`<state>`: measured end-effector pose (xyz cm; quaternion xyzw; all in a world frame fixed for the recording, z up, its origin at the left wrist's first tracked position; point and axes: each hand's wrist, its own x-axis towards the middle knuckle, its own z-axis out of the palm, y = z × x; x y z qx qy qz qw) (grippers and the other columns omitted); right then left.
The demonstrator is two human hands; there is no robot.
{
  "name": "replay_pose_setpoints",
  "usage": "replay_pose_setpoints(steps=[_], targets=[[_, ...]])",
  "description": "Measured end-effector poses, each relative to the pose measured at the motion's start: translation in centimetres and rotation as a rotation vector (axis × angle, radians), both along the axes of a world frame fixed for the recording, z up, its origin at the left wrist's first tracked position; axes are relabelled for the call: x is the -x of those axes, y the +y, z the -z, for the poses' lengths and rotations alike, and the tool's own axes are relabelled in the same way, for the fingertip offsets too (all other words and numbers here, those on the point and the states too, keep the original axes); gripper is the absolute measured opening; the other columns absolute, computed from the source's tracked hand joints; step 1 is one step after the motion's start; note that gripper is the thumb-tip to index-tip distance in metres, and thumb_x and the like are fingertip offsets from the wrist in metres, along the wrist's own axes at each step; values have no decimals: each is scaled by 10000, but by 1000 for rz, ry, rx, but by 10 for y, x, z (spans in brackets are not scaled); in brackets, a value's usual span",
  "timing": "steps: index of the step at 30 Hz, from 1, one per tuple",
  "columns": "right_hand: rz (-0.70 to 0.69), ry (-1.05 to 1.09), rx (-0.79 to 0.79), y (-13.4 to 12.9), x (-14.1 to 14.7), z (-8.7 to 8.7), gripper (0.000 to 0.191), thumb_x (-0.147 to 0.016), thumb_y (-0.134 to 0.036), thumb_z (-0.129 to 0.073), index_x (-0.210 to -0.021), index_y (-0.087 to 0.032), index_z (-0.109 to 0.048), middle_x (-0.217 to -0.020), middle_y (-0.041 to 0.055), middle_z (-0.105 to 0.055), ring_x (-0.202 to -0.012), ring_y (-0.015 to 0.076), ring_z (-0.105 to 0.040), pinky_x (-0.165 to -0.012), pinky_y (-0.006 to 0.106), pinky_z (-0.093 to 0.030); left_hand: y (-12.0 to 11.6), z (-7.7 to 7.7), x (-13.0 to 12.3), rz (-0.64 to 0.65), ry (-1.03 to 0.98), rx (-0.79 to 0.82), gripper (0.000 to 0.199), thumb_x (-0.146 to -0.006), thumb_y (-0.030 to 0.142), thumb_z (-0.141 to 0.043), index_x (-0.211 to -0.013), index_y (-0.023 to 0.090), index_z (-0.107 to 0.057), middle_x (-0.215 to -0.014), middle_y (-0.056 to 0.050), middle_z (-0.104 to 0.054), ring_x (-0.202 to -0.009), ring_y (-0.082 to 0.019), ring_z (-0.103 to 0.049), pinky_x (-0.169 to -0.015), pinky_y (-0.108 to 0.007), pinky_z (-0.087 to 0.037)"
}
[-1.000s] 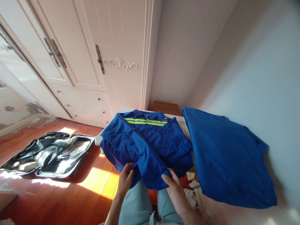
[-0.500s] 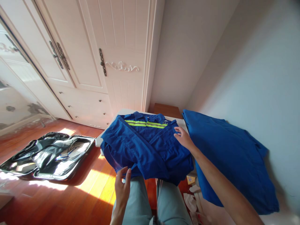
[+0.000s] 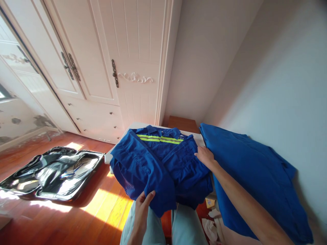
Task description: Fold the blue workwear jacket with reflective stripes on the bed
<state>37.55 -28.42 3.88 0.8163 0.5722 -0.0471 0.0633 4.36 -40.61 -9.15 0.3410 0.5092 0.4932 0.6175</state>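
The jacket [image 3: 163,163] lies face up on a white table [image 3: 108,157] in front of the person, its collar [image 3: 163,130] at the far end and its lower part hanging over the near edge, above the person's knees. Two yellow bands [image 3: 160,139] with a grey stripe run across the chest. A long sleeve [image 3: 150,163] slants over the front from the far left shoulder toward the near edge.

The left hand [image 3: 143,201] is at the near edge, thumb on top of the blue cloth and fingers bent under it, in a narrow pinch that holds the jacket. The right hand [image 3: 204,156] is at the jacket's right side, below the shoulder, fingers curled close together against the edge; whether they hold any cloth cannot be told.

Just to the right, a second blue cloth [image 3: 245,173] spreads beside the wall [image 3: 293,85], and the right forearm passes over it. A brown wooden piece [image 3: 184,123] stands beyond the table's far edge. On the left, an open suitcase [image 3: 74,195] lies on the red wooden floor [image 3: 84,224], dark and clear items inside it. A white wardrobe [image 3: 138,41] rises behind. A small yellow box [image 3: 210,203] and crumpled white cloth [image 3: 209,229] lie low, near the right knee.
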Motion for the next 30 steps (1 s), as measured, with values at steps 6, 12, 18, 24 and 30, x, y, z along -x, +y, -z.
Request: replay_pose_setpoints(steps=[6, 12, 18, 24, 30], targets=[[-80, -16, 3, -1, -4, -4, 242, -985, -134, -431, -1047, -100, -662, -1106, 158, -618, -1068, 222, -612, -893, 268, -453, -7, 17, 29, -52, -48, 36, 540, -724, 593, -710, -1045, 159, -720, -1001, -95, -735, -1017, -302, -666, -897, -370, -524], [-48, -5, 47, -20, -2, -22, 569, -867, -530, -680, -1234, -107, -583, -1157, 173, -603, -1092, 307, -598, -872, 332, -486, -13, 48, 30, -250, 456, -181, 759, -586, 621, -792, -1173, 175, -609, -1407, -170, -499, -1278, -375, -500, -934, -446, -507], [-68, -4, 175, -27, -5, -24, 303, -808, -251, -744, -1057, -93, -672, -1098, 173, -629, -1044, 295, -627, -834, 296, -489, -2, 41, 18, -61, 515, -205, 689, -609, 562, -797, -1148, 161, -644, -1058, -124, -685, -1034, -346, -629, -901, -461, -497], [-94, -5, 151, -16, -11, -28, 246, -833, -56, -585, -1048, -103, -693, -1060, 166, -645, -1014, 250, -645, -846, 272, -479, 1, 13, 25, -41, 463, -215, 351, -680, 529, -731, -772, 190, -726, -722, -42, -668, -760, -269, -649, -708, -347, -526], [-25, 7, 176, -1, -29, -54, 259, -877, -38, -501, -1060, -78, -679, -749, 105, -645, -715, 177, -662, -769, 256, -484, -2, 1, 37, 86, -145, 246, 441, -577, 408, -816, -925, 158, -710, -855, -72, -741, -793, -283, -709, -765, -391, -573]])
